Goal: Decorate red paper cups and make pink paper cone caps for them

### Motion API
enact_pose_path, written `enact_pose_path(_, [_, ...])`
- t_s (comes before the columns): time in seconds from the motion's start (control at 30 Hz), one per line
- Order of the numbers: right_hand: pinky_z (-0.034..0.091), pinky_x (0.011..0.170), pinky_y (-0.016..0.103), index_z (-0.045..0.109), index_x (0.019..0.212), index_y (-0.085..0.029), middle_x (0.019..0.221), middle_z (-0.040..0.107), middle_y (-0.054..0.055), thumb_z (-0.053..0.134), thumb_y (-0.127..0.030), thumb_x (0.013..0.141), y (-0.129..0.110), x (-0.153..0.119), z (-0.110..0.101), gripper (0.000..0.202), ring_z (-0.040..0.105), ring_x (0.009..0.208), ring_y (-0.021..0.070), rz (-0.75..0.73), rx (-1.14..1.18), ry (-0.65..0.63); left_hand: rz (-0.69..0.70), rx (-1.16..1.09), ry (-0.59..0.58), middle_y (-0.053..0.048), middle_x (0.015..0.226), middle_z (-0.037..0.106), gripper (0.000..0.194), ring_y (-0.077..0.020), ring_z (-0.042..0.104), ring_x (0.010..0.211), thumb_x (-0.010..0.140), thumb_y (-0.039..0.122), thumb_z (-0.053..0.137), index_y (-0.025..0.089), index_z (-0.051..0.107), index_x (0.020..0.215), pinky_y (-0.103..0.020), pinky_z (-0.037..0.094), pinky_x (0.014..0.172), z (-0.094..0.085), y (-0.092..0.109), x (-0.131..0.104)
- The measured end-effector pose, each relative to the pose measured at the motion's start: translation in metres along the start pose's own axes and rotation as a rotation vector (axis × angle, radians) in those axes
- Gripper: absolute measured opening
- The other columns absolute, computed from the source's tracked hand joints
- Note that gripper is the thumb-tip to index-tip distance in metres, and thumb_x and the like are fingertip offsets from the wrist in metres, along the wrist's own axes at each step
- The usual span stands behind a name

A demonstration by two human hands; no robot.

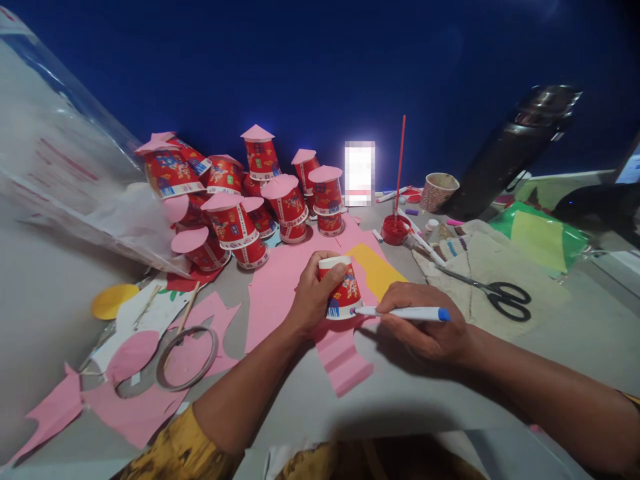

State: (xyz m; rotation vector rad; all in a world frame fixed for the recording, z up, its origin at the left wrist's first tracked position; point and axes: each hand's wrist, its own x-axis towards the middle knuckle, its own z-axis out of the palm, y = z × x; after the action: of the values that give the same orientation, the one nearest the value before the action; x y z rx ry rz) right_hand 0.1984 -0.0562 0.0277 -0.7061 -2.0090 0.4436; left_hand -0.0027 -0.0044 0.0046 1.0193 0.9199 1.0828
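Red paper cup held over pink sheet. Left hand wrapped round it, thumb on front. Right hand pinching white marker, tip at cup's lower white band. Cone-topped cups behind, to left; scissors to right.

Dim indoor light leaves the dark blue wall murky around a glowing, pixelated white rectangle, soft shadows darken the grey table beneath the right hand, and wide-angle distortion stretches the softly blurred black flask near the right edge.
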Motion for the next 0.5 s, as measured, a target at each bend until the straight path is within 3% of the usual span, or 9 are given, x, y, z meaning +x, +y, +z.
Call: enact_pose_path(0.5, [0.050,0.060,0.026,0.069,0.092,-0.020,0.075,0.073,0.004,0.060,-0.017,0.099,0.0015,-0.0014,0.0013,0.012,0.066,0.063,0.0151,0.017,0.013,0.010,0.002,0.012,0.000,0.001,0.083,0.068,0.045,-0.0134,0.063,0.068,0.080,0.053,0.084,0.021,0.062,0.103,-0.027,0.053,0.066,-0.0006,-0.0012,0.0010])
